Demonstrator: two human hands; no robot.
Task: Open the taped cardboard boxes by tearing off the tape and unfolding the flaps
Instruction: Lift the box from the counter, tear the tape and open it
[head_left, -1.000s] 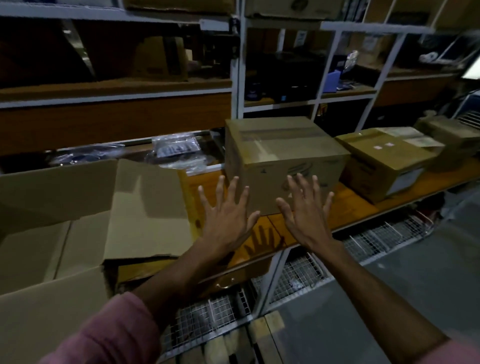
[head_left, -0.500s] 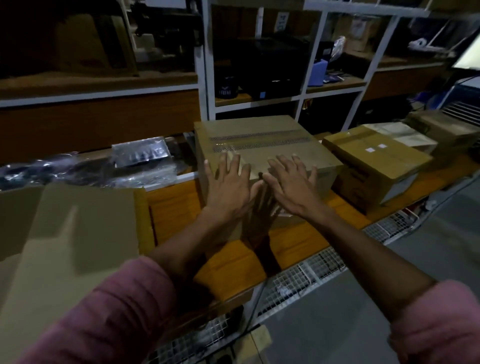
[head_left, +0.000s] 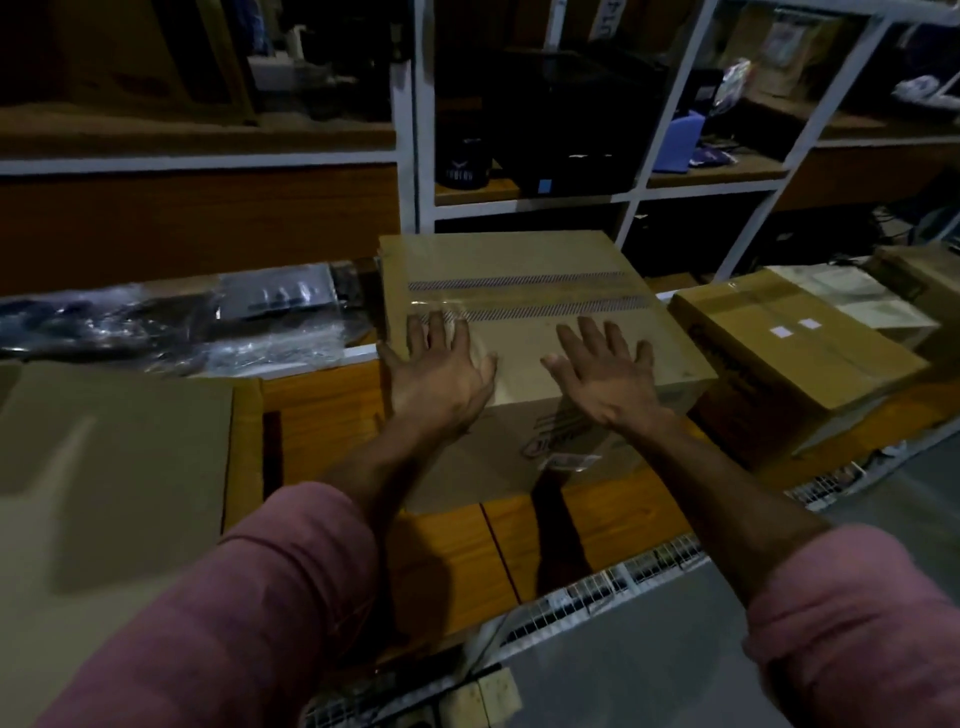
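Your left hand (head_left: 439, 371) lies flat with fingers spread on the near left part of the top of the taped cardboard box (head_left: 519, 291), grasping nothing; its fingertips reach the near edge of the clear tape (head_left: 524, 299). Your right hand (head_left: 605, 376) is likewise released, fingers splayed, over the near right part of the same top (whether the palm presses the cardboard or only hovers, I cannot tell). The box sits directly under and ahead of both hands on the orange wooden shelf (head_left: 332, 415), flaps closed, the tape strip running across the top just beyond your fingertips. A printed mark and a small label show on the box's front face between your 2 forearms. Left of your left hand stands an opened box flap (head_left: 114, 467), and beyond it lie items wrapped in plastic (head_left: 171, 322). Right of your right hand, close beside the taped box, sits a second sealed box (head_left: 795, 343). Pink sleeves (head_left: 249, 608) cover both upper arms.
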